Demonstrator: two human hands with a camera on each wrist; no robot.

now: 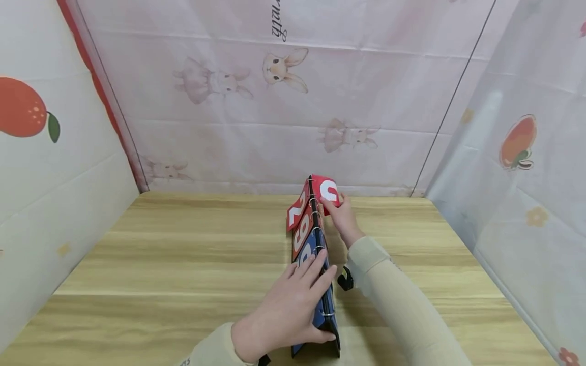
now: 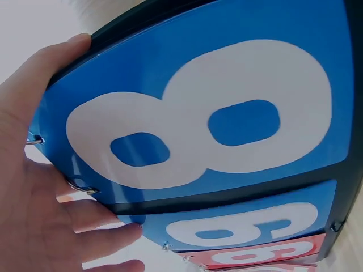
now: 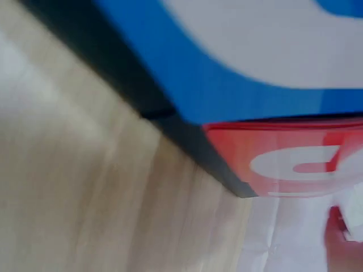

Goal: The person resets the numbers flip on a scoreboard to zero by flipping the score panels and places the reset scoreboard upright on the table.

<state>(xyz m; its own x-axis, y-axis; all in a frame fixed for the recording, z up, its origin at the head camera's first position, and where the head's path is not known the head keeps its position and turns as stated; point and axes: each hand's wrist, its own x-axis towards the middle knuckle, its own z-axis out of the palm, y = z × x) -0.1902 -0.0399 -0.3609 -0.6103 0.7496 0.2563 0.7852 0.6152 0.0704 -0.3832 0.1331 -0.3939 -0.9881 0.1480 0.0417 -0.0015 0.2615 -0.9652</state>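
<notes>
A flip scoreboard stands like a tent on the table, its ringed black spine running away from me. Across its near end lies my left hand, fingers over the spine and thumb at the end edge. Blue cards face it in the left wrist view, the nearest a blue card with a white 8. At the far end my right hand pinches a red number card on the right side. Opposite hangs another red card, angled outward. In the right wrist view the right fingers show only at the edge.
The wooden table ends at a pink rabbit-print curtain behind. Fruit-print curtains stand along the left and right sides. A small black curved piece shows beside the right sleeve.
</notes>
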